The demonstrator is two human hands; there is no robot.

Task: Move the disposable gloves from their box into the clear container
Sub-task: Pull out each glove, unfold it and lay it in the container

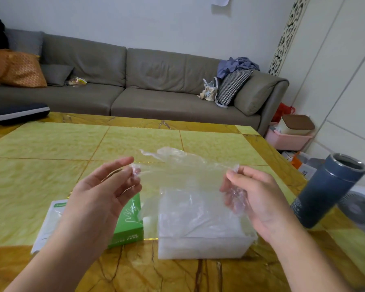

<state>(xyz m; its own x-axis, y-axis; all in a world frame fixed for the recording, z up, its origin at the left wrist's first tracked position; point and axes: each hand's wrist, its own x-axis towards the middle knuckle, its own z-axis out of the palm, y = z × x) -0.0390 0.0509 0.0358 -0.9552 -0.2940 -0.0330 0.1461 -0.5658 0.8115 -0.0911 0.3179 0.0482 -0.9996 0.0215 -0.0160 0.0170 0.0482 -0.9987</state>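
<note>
Glove (183, 171) pinched by left hand (105, 192) and right hand (255, 197), yellow-green table (51, 165), grey sofa (135, 81) behind

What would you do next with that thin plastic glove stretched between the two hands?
Probably lower it into the clear container. The left hand and right hand each pinch an end of the disposable glove, which hangs spread in the air just above the container's open top, beside the green glove box. It seems already lined up.
</note>
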